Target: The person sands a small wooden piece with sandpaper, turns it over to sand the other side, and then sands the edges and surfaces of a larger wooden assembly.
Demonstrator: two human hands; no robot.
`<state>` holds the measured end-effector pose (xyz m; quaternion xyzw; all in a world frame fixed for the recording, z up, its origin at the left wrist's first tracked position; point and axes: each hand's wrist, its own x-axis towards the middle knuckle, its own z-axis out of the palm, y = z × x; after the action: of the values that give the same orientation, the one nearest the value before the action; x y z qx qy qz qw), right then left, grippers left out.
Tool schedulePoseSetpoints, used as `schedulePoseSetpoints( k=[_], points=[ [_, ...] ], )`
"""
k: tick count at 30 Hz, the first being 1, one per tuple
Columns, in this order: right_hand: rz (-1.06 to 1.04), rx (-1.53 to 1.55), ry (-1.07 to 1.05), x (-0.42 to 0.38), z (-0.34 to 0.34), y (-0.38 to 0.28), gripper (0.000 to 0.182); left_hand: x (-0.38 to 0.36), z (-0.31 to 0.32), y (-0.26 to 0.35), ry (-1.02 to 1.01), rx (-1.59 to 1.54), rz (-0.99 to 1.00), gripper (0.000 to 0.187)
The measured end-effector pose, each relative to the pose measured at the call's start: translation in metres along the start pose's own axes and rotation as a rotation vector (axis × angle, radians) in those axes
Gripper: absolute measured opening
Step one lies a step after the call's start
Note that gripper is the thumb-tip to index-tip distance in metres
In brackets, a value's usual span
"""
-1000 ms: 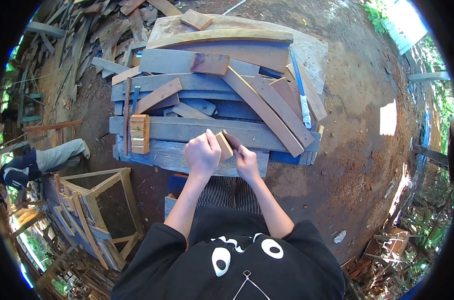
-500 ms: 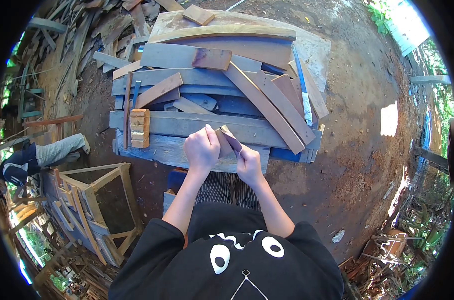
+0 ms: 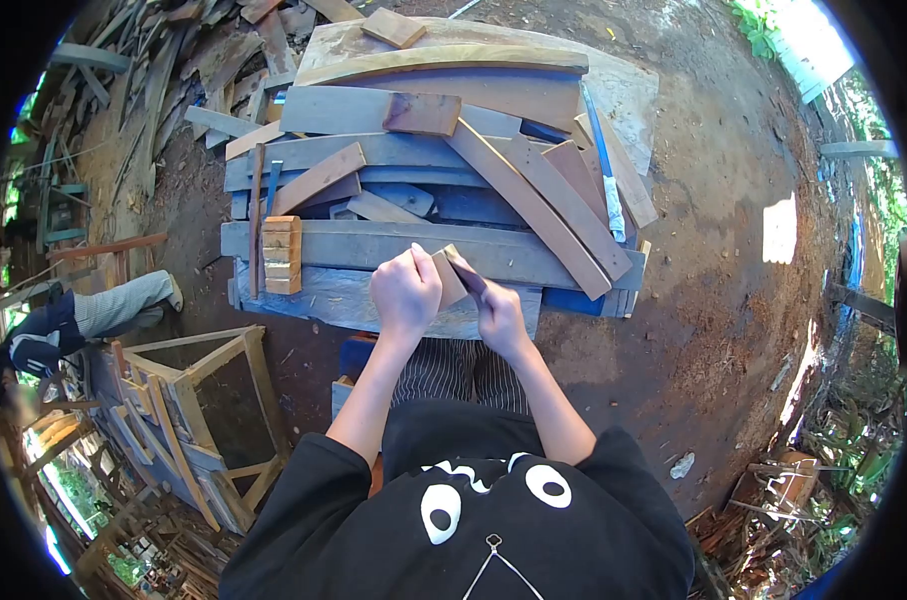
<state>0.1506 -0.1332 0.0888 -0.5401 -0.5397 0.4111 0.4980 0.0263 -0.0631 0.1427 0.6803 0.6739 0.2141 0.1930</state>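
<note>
My left hand (image 3: 407, 292) is closed around a small flat piece of wood (image 3: 448, 280), held just above the near edge of the workbench. Pinched in my right hand (image 3: 502, 320) is a dark, thin folded sheet that looks like sandpaper (image 3: 467, 272); it lies against the wood's right edge. My fingers partly cover both things. Beyond my hands, a long grey plank (image 3: 414, 245) runs across the bench. A bundle of short wooden blocks (image 3: 282, 255) stands to the left of my hands.
Loose boards overlap on the bench, among them a long brown board (image 3: 529, 210). A blue-handled saw-like tool (image 3: 604, 160) lies at the right. A wooden frame (image 3: 259, 390) stands at lower left, near another person (image 3: 124, 303). Scrap wood (image 3: 154, 90) is heaped at upper left.
The sandpaper-like sheet and my right hand have shifted slightly against the wood, the sheet now edge-on. My left hand keeps its grip, nearly in place.
</note>
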Motion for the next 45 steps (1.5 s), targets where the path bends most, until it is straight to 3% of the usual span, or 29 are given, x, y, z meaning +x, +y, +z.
schedulePoseSetpoints(
  k=[2,5,6,11,15,18,22,25,26,29,31,33,36,42,45],
  points=[
    [-0.007,-0.053,0.000,-0.019,-0.004,0.025,0.052,-0.001,0.001,0.000,0.007,-0.002,-0.006,0.038],
    [0.310,-0.197,-0.146,-0.019,0.003,0.089,0.055,0.001,-0.001,0.003,-0.003,-0.007,-0.001,0.038],
    [0.269,-0.171,-0.144,-0.015,0.002,0.093,0.052,0.002,0.000,0.004,-0.001,-0.012,0.000,0.038],
    [0.139,-0.077,-0.180,0.005,-0.023,-0.027,0.030,0.001,-0.003,0.003,-0.008,0.001,0.014,0.037],
    [0.104,-0.011,-0.029,-0.004,-0.012,-0.020,0.031,-0.001,-0.002,0.001,0.000,-0.001,0.007,0.037],
    [0.229,-0.145,-0.161,-0.011,-0.003,0.045,0.044,0.000,-0.001,0.004,0.007,-0.013,0.003,0.038],
    [-0.061,-0.034,0.057,0.016,-0.005,-0.052,0.038,-0.001,-0.002,0.002,-0.004,-0.014,0.001,0.039],
    [0.190,-0.031,-0.215,0.031,-0.015,-0.048,0.048,0.000,-0.001,0.003,-0.008,-0.019,-0.007,0.040],
    [0.077,-0.083,-0.140,0.028,-0.009,-0.035,0.042,-0.001,-0.002,0.004,-0.002,-0.013,-0.009,0.040],
    [0.038,-0.092,-0.041,0.000,-0.011,-0.029,0.040,0.000,-0.002,0.003,0.051,0.011,0.005,0.038],
    [0.115,-0.039,-0.052,-0.013,-0.012,-0.018,0.054,-0.004,0.001,0.000,0.070,0.017,0.007,0.037],
    [0.103,-0.177,-0.133,-0.014,-0.015,-0.015,0.057,-0.001,0.001,0.000,0.042,0.017,0.009,0.038],
    [-0.090,-0.167,0.026,0.004,-0.008,-0.055,0.048,0.001,0.001,-0.001,0.010,0.030,-0.011,0.040],
    [0.241,-0.236,-0.221,-0.019,-0.014,-0.004,0.057,-0.001,0.004,-0.004,0.121,-0.184,-0.033,0.042],
    [0.024,-0.216,-0.015,-0.017,-0.011,-0.051,0.057,-0.001,-0.004,0.001,0.119,-0.349,-0.173,0.043]
  ],
)
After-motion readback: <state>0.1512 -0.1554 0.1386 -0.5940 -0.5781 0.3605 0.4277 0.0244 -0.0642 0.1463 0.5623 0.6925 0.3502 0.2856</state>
